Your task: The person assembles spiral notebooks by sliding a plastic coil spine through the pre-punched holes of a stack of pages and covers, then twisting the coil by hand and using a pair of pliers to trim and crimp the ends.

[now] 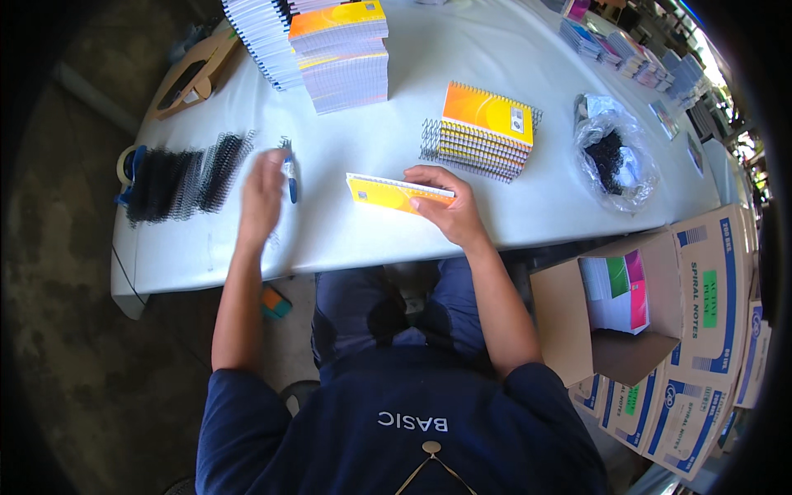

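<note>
My right hand grips a small yellow-orange notebook, tilted so that its white page edge shows, fingers behind and thumb in front. My left hand is raised over the table, slightly smeared by motion; whether its fingers hold anything is unclear. Beside it lies a blue marker, with a bit of wire coil at its top end. To the left sits a row of black spiral binding coils. Right of centre stands a stack of yellow-orange spiral notebooks, coils sticking out at the sides.
A tall stack of unbound notebooks stands at the back beside white page stacks. A tape dispenser and cardboard tray are left. A plastic bag of black coils lies right, above an open carton of notebooks.
</note>
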`<state>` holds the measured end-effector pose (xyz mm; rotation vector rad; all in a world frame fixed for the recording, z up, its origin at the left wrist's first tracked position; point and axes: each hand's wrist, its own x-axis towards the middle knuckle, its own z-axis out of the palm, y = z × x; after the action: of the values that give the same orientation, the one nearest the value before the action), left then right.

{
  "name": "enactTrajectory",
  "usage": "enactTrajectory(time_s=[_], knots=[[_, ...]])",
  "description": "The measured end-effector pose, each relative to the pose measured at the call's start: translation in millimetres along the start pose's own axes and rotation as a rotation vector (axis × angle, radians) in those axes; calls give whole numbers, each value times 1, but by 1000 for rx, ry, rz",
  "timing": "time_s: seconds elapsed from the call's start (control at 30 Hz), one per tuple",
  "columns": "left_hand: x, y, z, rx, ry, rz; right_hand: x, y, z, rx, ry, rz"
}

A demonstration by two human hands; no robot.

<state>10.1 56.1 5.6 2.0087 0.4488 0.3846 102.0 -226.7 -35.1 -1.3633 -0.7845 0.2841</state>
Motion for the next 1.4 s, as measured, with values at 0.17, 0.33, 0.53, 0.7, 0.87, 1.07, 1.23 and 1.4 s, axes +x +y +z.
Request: enactTrajectory(time_s=[0.17, 0.33, 0.53, 0.7, 0.87, 1.07, 1.23, 1.4], knots=[[-63, 43, 44, -62, -521, -135, 4, -4, 9, 138, -44, 146], [-35, 37, 23, 101, -398, -54, 3, 0, 7, 78, -4, 203], [-24, 25, 25, 174, -347, 177, 3, 1, 9, 67, -2, 206], [-9, 34, 24, 32, -361, 81, 2, 2, 7, 33, -17, 183], [-5, 67, 20, 358, -315, 548, 2, -8, 9, 43, -23, 131], [-2, 86, 21, 929, -457, 626, -4, -3, 9, -115, -25, 136], [-50, 24, 53, 922, 7, 848, -19, -9, 26, -223, 48, -78], [-76, 6, 53, 1012, 210, 1061, -34, -7, 45, -225, 75, -168]])
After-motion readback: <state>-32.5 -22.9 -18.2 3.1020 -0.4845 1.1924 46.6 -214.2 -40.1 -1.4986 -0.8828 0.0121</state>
